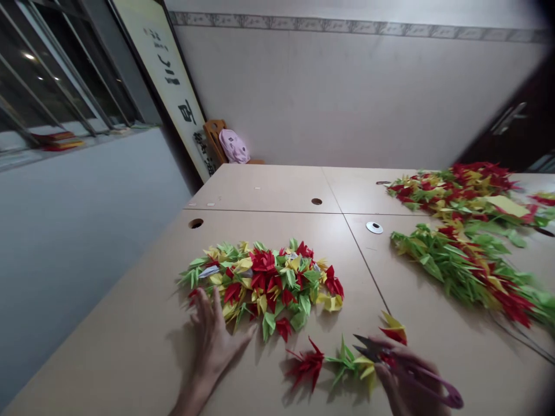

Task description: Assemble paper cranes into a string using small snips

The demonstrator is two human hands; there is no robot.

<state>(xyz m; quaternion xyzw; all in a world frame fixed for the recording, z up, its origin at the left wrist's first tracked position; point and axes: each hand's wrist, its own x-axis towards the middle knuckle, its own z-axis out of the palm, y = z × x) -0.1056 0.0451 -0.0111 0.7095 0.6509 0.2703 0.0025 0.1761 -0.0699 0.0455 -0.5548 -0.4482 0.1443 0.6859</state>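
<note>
Left hand (217, 345): was open, fingers spread, at the paper pile's (263, 263) seven o'clock.
Right hand (404, 392): gripped scissors (367, 342), blades parted.
Short strand (346, 361): lay on the desk (130, 358), nine o'clock of the scissors; its folds needed gentleness.

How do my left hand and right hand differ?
Your left hand is open with fingers spread, while your right hand is curled around scissors. The left hand is at the near-left side of the middle pile; the right hand is beside the short strand. Both are bare and close to the table.
</note>
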